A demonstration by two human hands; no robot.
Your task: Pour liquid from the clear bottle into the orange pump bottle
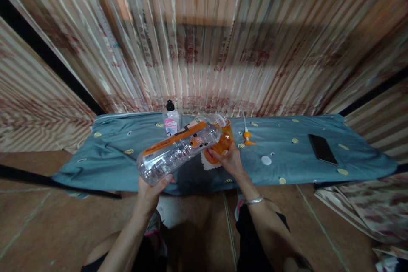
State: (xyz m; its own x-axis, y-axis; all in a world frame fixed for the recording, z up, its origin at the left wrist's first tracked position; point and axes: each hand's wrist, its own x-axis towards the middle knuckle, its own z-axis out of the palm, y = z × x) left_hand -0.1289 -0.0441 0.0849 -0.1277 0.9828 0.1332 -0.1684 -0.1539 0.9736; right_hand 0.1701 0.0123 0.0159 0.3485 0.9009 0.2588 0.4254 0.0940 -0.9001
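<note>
While the left hand (pixel 150 190) grips the clear bottle (pixel 178 148) by its base end, tilted above the blue cloth (pixel 277 134), I see its neck at the top of the orange bottle (pixel 226 134), though I can't tell whether they touch. The right hand (pixel 231 160) is clasped around that orange bottle, and an orange pump (pixel 247 136) lies to its right.

a silver bangle (pixel 254 200), black bottoms (pixel 252 238) and pink-trimmed grey shoes (pixel 154 224) are worn.
</note>
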